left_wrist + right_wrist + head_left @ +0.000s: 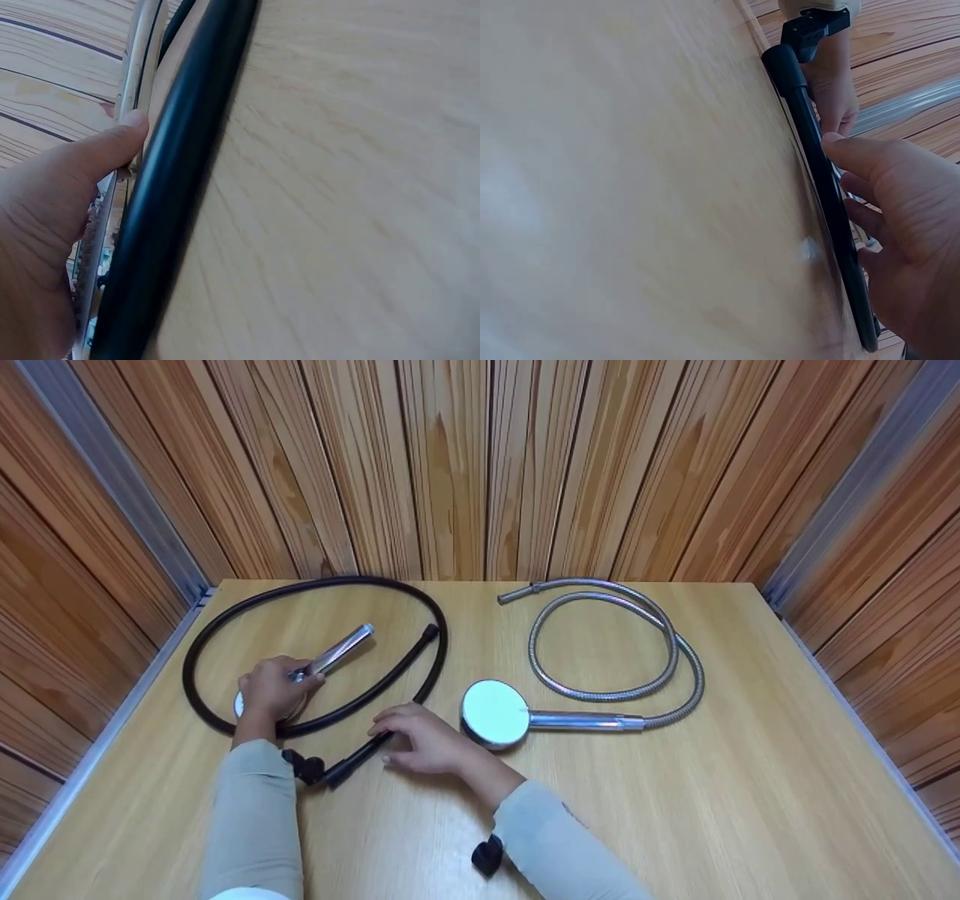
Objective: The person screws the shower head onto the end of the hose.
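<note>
My left hand (271, 688) grips a chrome shower head (341, 649) near its neck, covering most of the round face; the handle slants up to the right. In the left wrist view the thumb lies along its edge, beside the black hose (180, 150). That black shower hose (360, 580) loops around the shower head on the table. My right hand (424, 740) is over the hose's near end, fingers loosely bent; in the right wrist view the thumb tip (832, 141) appears at the hose's edge, other fingertips behind it. Whether it presses the hose is unclear.
A second shower head (495, 712), joined to a coiled metal hose (592, 695), lies right of my right hand. The wooden table (712, 802) meets slatted wood walls (457, 472) at the back and sides. Black wrist-camera mounts (488, 856) stick out from both sleeves.
</note>
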{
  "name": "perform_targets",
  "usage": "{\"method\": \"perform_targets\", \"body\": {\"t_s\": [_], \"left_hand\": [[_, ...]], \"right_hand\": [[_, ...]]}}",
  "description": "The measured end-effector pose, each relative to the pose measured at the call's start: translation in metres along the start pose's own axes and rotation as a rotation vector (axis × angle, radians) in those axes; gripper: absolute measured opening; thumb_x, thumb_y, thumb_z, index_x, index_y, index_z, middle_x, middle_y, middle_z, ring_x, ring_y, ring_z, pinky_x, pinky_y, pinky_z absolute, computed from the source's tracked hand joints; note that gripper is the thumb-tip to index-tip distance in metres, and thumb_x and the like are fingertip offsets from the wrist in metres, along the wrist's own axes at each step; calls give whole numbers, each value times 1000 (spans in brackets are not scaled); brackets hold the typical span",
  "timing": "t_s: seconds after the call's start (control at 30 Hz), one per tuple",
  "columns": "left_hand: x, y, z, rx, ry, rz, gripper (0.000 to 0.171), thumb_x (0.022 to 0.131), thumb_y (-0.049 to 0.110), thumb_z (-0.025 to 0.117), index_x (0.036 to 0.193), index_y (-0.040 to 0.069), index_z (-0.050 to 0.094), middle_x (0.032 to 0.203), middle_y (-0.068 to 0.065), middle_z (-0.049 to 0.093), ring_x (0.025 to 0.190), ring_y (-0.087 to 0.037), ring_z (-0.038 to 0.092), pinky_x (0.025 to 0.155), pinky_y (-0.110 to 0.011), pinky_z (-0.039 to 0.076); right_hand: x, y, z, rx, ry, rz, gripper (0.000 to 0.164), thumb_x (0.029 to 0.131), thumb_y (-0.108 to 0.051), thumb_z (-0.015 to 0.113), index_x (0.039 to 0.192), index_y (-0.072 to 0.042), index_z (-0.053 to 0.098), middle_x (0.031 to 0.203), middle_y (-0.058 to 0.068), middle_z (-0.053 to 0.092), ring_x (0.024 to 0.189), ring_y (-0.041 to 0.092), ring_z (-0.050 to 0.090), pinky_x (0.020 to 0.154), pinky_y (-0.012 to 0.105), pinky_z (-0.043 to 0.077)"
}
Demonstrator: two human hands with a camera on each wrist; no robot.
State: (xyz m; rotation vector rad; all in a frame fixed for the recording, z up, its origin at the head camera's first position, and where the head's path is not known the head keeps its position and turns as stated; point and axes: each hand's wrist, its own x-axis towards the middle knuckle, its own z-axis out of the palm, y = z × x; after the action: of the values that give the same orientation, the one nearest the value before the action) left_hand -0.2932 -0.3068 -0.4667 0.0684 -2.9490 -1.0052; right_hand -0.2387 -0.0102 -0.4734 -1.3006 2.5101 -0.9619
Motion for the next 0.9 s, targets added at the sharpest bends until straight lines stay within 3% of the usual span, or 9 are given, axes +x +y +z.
{"method": "perform_targets", "body": {"t_s": [0.23, 0.47, 0.63, 0.77, 0.9], "left_hand": [[-3, 0, -4, -67, -36, -21, 46, 92, 41, 66, 127, 10, 66, 123, -16, 65, 106, -34, 56, 95, -54, 20], [-7, 2, -16, -16, -44, -14, 48, 95, 39, 62, 131, 8, 62, 125, -18, 63, 107, -36, 55, 95, -54, 19], [-10, 5, -25, -34, -72, -24, 47, 94, 41, 63, 128, 8, 65, 119, -15, 64, 103, -34, 49, 94, -54, 16], [-12, 8, -31, -34, -88, -25, 44, 93, 40, 65, 123, 7, 68, 115, -13, 65, 100, -32, 48, 93, -54, 15], [-12, 11, -34, -11, -76, 31, 42, 93, 37, 66, 120, 5, 69, 111, -14, 66, 100, -32, 48, 95, -57, 14]], "right_hand": [[0, 1, 1, -4, -12, -19, 36, 91, -18, 69, 127, -15, 64, 134, 2, 57, 130, 14, 45, 116, 42, 16], [0, 1, 1, 4, 0, -28, 34, 91, -19, 69, 125, -15, 66, 130, 0, 59, 124, 12, 48, 106, 26, 33], [-1, 2, 1, -7, 11, -30, 33, 91, -18, 70, 123, -14, 66, 128, -1, 60, 123, 11, 49, 105, 25, 33], [1, 2, 1, -18, 30, -59, 32, 90, -17, 71, 121, -13, 67, 125, -1, 63, 122, 10, 51, 110, 33, 29], [2, 1, 1, -24, 44, -78, 30, 89, -15, 71, 119, -13, 69, 121, -2, 65, 120, 9, 53, 113, 46, 23]]}}
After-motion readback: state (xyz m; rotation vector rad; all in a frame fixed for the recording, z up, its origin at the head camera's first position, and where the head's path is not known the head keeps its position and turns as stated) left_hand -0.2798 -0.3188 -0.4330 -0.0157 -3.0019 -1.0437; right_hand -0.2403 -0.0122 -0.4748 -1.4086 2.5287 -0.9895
